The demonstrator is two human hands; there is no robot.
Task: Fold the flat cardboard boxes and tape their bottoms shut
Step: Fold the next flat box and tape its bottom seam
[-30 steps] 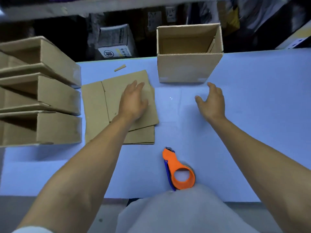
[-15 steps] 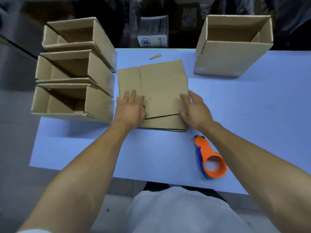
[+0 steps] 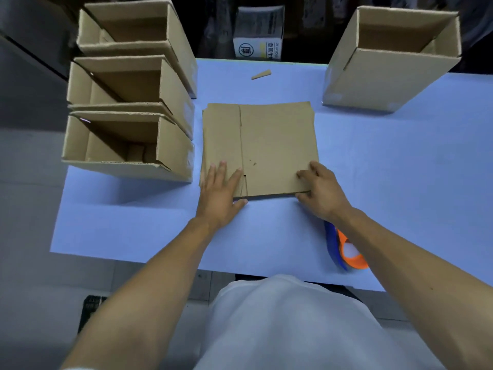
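- Three folded boxes (image 3: 128, 102) stand in a row along the left edge of the surface (image 3: 400, 169), open tops up; a fourth, taller folded box (image 3: 384, 68) stands at the far right, well apart from them; a small cardboard scrap (image 3: 261, 75) lies near the far edge
- An orange and blue tape dispenser (image 3: 344, 249) lies at the near edge, partly hidden under the right forearm
- The flat cardboard boxes (image 3: 266, 145) lie stacked mid-surface, just beside the left row; plain brown, with a fold crease and slot showing on the top sheet
- Left hand (image 3: 221, 193) rests flat, fingers spread, on the stack's near left corner; right hand (image 3: 320, 188) pinches the top sheet's near right corner, thumb beneath the edge
- The surface is pale blue; dark clutter and a printed carton (image 3: 258, 38) lie beyond it
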